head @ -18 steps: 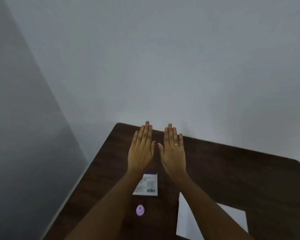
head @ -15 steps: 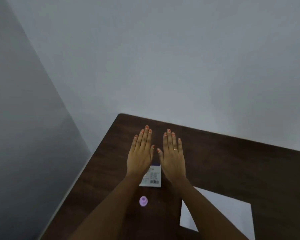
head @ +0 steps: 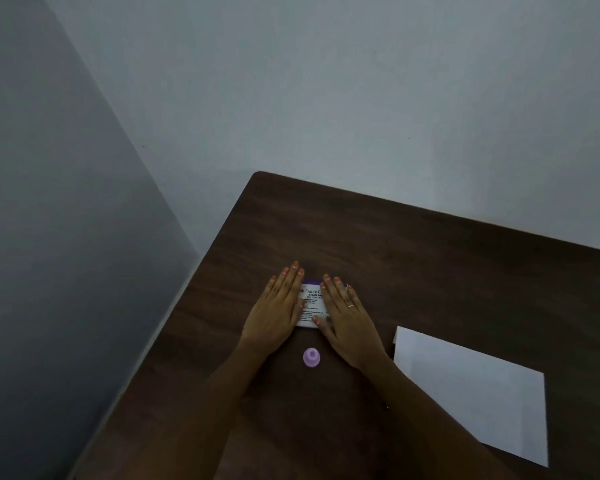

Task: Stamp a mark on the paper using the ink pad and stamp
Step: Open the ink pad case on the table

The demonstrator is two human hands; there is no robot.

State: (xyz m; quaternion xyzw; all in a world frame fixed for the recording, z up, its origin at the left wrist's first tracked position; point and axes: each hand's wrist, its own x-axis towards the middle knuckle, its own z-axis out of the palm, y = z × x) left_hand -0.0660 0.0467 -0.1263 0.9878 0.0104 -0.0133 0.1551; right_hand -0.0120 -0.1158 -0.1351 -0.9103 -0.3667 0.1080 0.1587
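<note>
A small ink pad box (head: pixel 309 304), white with a purple top edge and printed text, lies on the dark wooden table (head: pixel 430 265). My left hand (head: pixel 279 306) lies flat over its left side and my right hand (head: pixel 347 315) flat over its right side, fingers straight and together, thumbs touching the box. Whether either hand grips it I cannot tell. A small pink round stamp (head: pixel 311 357) stands just nearer me, between my wrists. A white sheet of paper (head: pixel 471 393) lies to the right, partly under my right forearm.
The table's left edge (head: pixel 201 299) and rounded far corner (head: pixel 257 174) border a grey wall and floor. Bare tabletop stretches behind the hands and to the far right.
Both hands have come down and back toward me, from hovering beyond the box to lying on its two sides. The camera has tilted down, so more of the table shows.
</note>
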